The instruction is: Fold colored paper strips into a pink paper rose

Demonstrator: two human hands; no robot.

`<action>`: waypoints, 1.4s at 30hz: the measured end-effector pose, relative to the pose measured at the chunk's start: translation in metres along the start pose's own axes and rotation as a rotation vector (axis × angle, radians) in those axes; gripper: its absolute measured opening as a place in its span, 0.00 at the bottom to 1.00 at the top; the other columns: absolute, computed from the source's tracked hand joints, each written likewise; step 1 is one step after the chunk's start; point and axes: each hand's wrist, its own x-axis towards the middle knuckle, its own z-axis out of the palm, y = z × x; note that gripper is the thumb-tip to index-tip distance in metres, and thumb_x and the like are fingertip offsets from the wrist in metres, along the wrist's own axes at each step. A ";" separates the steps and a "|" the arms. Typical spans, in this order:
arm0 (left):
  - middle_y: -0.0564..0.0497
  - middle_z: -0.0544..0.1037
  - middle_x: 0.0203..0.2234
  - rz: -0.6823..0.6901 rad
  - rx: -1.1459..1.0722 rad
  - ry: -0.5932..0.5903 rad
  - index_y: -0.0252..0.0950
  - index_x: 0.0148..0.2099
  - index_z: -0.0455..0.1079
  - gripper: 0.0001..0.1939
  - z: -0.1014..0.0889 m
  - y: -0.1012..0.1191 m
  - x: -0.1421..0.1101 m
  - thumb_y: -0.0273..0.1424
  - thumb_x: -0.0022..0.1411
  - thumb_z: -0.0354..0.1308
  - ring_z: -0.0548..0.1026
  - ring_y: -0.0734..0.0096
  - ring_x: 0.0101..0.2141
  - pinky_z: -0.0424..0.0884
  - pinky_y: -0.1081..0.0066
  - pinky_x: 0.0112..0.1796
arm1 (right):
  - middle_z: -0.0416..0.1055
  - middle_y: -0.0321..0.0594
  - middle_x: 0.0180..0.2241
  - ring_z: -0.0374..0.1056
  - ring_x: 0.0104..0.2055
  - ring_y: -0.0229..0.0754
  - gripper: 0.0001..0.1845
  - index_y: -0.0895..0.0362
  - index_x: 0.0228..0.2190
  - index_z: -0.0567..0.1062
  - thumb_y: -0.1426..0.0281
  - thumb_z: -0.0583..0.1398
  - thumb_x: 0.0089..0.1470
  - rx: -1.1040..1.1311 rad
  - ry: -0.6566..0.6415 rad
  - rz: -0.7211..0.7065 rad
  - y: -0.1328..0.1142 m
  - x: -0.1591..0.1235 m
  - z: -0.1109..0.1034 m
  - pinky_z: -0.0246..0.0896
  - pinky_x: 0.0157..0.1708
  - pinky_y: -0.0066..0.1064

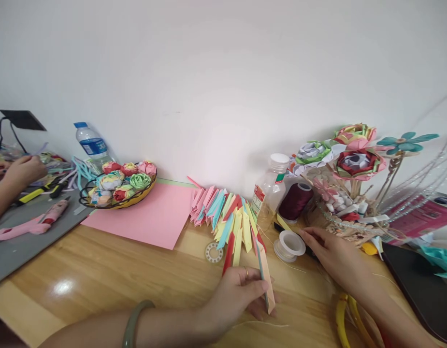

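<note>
My left hand (236, 292), with a ring and a bangle, is closed around a folded paper strip (266, 278), peach with a blue-grey edge. Just beyond it lies a fan of folded paper pieces (237, 220) in pink, blue, yellow and red. To the right, my right hand (330, 251) has its fingers closed at the dark end of a yellow-and-black utility knife (289, 227). A white spool of clear thread (289, 245) partly hides that knife. By the fan is a small white ring with holes (213, 252).
Pink paper (143, 212) lies under a basket of paper flowers (86, 197). A plastic jar (270, 191), maroon thread cone (295, 202) and flower arrangement (357, 166) stand along the wall. Yellow-handled scissors (342, 319) are lower right. Another person's hand (29, 169) works left, beyond a pink glue gun (38, 223).
</note>
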 end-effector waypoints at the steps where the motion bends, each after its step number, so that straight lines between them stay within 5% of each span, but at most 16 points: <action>1: 0.48 0.75 0.24 -0.003 0.009 -0.020 0.30 0.31 0.68 0.18 0.000 0.000 -0.001 0.42 0.45 0.58 0.72 0.75 0.23 0.63 0.77 0.23 | 0.76 0.40 0.28 0.70 0.28 0.45 0.18 0.55 0.31 0.73 0.58 0.49 0.53 -0.004 0.022 -0.002 0.000 -0.001 -0.001 0.58 0.25 0.32; 7: 0.49 0.74 0.26 -0.009 0.056 -0.153 0.32 0.32 0.63 0.21 0.002 -0.003 -0.007 0.46 0.47 0.56 0.70 0.79 0.20 0.62 0.80 0.19 | 0.74 0.41 0.32 0.69 0.30 0.43 0.17 0.55 0.34 0.72 0.59 0.49 0.54 -0.018 0.247 -0.198 -0.017 -0.012 0.001 0.59 0.28 0.32; 13: 0.46 0.74 0.30 0.006 0.058 -0.250 0.32 0.33 0.62 0.24 0.004 -0.009 -0.009 0.49 0.45 0.56 0.68 0.85 0.17 0.62 0.80 0.20 | 0.71 0.41 0.31 0.67 0.33 0.41 0.12 0.56 0.31 0.72 0.69 0.49 0.56 -0.178 0.189 -0.589 -0.041 -0.030 0.018 0.59 0.30 0.30; 17: 0.47 0.74 0.27 -0.004 0.083 -0.253 0.33 0.34 0.60 0.24 0.003 -0.009 -0.010 0.49 0.45 0.55 0.67 0.85 0.17 0.62 0.80 0.20 | 0.68 0.39 0.26 0.63 0.29 0.43 0.09 0.55 0.27 0.70 0.75 0.51 0.52 -0.289 0.088 -0.597 -0.053 -0.033 0.028 0.55 0.25 0.31; 24: 0.48 0.74 0.27 0.034 0.053 -0.217 0.34 0.35 0.58 0.24 -0.002 -0.008 -0.008 0.50 0.47 0.53 0.67 0.84 0.16 0.62 0.79 0.20 | 0.64 0.39 0.24 0.59 0.28 0.45 0.04 0.56 0.24 0.69 0.76 0.56 0.44 -0.421 0.116 -0.655 -0.061 -0.031 0.035 0.52 0.25 0.33; 36: 0.49 0.71 0.27 0.054 -0.001 -0.239 0.33 0.36 0.60 0.30 0.001 -0.004 -0.010 0.54 0.41 0.55 0.67 0.80 0.20 0.63 0.73 0.26 | 0.68 0.43 0.36 0.63 0.36 0.43 0.12 0.56 0.40 0.69 0.73 0.49 0.57 -0.231 0.067 -0.795 -0.088 -0.007 0.036 0.61 0.31 0.33; 42: 0.51 0.68 0.26 0.140 0.012 -0.291 0.32 0.35 0.59 0.30 0.001 -0.006 -0.012 0.55 0.42 0.54 0.66 0.82 0.21 0.64 0.73 0.28 | 0.62 0.47 0.50 0.56 0.53 0.50 0.20 0.53 0.48 0.67 0.65 0.56 0.52 -0.221 0.051 -0.976 -0.123 0.013 0.049 0.57 0.48 0.44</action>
